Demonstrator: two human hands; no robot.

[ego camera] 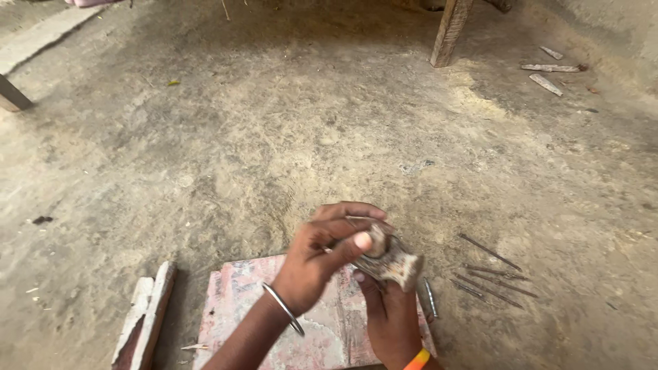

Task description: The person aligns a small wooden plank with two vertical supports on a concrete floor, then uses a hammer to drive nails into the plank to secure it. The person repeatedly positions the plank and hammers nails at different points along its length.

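My left hand [322, 257], with a thin metal bangle at the wrist, and my right hand [387, 312], with an orange band at the wrist, meet over a worn pinkish board [240, 301] on the ground. Together they hold a small grey, rough-looking lump [394, 264]. The left thumb and fingers press on its upper end, while the right hand cups it from below. The lump is blurred, so I cannot tell what it is made of.
Several thin dark metal rods [490, 277] lie on the dirt floor right of my hands. A wooden slat [147, 315] lies left of the board. A wooden post [449, 31] stands at the top, with pale wood scraps [548, 68] beyond it.
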